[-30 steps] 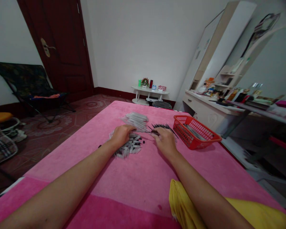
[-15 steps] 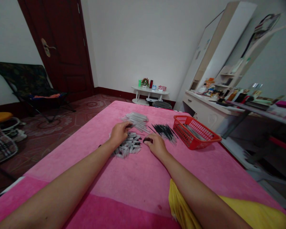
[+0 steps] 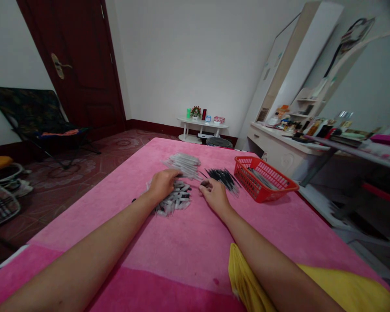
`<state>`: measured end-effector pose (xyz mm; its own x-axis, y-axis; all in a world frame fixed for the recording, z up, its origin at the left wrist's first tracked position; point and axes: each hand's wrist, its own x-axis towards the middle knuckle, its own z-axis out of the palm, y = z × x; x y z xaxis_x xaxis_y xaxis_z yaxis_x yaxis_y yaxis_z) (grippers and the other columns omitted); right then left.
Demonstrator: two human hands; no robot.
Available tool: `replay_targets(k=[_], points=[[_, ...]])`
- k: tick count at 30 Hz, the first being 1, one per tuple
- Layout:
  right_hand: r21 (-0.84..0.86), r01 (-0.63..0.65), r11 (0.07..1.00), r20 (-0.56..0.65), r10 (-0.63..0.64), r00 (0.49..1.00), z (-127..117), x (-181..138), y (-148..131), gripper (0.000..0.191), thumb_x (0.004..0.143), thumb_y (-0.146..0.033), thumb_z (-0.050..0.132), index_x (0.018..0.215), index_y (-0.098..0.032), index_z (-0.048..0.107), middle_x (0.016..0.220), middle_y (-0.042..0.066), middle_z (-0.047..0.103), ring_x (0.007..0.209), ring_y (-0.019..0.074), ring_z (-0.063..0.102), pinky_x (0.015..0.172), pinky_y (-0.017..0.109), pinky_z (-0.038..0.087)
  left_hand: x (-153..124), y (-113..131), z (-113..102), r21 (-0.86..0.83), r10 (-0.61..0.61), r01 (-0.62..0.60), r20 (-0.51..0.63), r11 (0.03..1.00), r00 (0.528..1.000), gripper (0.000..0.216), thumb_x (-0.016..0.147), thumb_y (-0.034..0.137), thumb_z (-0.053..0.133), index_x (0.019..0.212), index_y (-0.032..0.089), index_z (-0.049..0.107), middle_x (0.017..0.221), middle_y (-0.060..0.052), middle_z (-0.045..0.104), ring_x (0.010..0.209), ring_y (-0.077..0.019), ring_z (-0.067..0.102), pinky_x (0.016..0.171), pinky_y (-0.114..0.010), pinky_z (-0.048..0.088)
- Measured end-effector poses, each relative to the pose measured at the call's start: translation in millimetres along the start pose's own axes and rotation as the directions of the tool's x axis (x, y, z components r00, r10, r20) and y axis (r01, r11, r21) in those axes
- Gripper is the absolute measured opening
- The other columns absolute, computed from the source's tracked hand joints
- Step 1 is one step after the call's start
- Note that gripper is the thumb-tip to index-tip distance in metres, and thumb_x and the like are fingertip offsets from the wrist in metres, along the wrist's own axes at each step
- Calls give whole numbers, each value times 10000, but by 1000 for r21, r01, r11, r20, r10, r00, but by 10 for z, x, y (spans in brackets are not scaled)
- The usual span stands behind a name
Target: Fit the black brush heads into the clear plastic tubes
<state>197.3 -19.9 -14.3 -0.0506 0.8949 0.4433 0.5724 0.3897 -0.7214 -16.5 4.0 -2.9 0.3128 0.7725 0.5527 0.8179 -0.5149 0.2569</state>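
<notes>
Pale slim tubes (image 3: pixel 183 164), bundled on far part of pink cloth (image 3: pixel 185 247); short pale pieces (image 3: pixel 175 203) heaped nearer. Left hand (image 3: pixel 164 184) curled by both, right hand (image 3: pixel 216 196) curled near dark rods (image 3: pixel 223 178). Pinching anything in either grip? Cannot tell. Handling single pieces, seemingly; calling now for steady, level fingertips.

The tabletop (image 3: pixel 182 247) is pink, deeper pink toward six o'clock. Near its middle lies a loose pile of short pale and black pieces (image 3: pixel 179 202). At twelve lie clear tubes (image 3: pixel 186 163), at one dark sticks (image 3: pixel 221 177), at two a red basket (image 3: pixel 262 194).
</notes>
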Motion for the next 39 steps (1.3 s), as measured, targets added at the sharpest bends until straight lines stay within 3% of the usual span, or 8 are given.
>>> replay_targets(k=[2, 7, 11, 14, 29, 39], points=[[101, -34, 994, -31, 37, 999, -56, 9, 12, 107, 724, -229, 575, 768, -153, 637, 630, 10, 639, 523, 131, 572, 506, 224, 432, -3, 10, -3, 39, 23, -24, 19, 999, 1000, 306, 815, 148, 484, 1062, 231, 645, 1059, -29, 688, 973, -176, 625, 827, -253, 467], [159, 22, 987, -33, -17, 999, -126, -5, 27, 185, 724, -286, 582, 757, -144, 697, 683, 41, 663, 590, 143, 580, 538, 236, 461, -9, 19, -7, 115, 58, -64, 52, 991, 997, 319, 806, 137, 483, 1060, 252, 638, 1025, -26, 687, 937, -183, 624, 759, -250, 461], [365, -129, 922, 18, 131, 991, -86, -25, -20, 302, 698, -308, 584, 907, -119, 694, 736, 57, 662, 571, 139, 586, 505, 258, 502, -11, 26, -19, 139, 81, -88, 57, 986, 995, 342, 791, 114, 483, 1063, 258, 631, 1010, -21, 684, 918, -184, 622, 724, -248, 449], [412, -175, 894, 31, 179, 983, -63, -31, -87, 292, 664, -296, 602, 884, -117, 668, 676, 36, 642, 552, 138, 587, 479, 251, 505, -13, 44, -36, 143, 86, -94, 62, 985, 994, 330, 800, 121, 480, 1059, 261, 631, 990, -18, 683, 903, -174, 618, 716, -238, 439], [300, -92, 949, 6, 95, 995, -86, -53, -189, 189, 670, -237, 562, 813, -142, 640, 683, 22, 633, 541, 132, 584, 481, 242, 496, -24, 124, -84, 186, 106, -128, 124, 974, 987, 352, 796, 110, 474, 1070, 276, 622, 957, -21, 664, 872, -164, 606, 662, -228, 411], [130, 55, 990, -58, -48, 997, -116, -48, -203, 172, 674, -213, 554, 784, -149, 671, 748, 41, 679, 670, 155, 589, 647, 268, 473, -29, 117, -63, 220, 143, -176, 156, 960, 977, 388, 776, 79, 474, 1080, 274, 616, 971, -32, 661, 920, -167, 599, 712, -233, 435]])
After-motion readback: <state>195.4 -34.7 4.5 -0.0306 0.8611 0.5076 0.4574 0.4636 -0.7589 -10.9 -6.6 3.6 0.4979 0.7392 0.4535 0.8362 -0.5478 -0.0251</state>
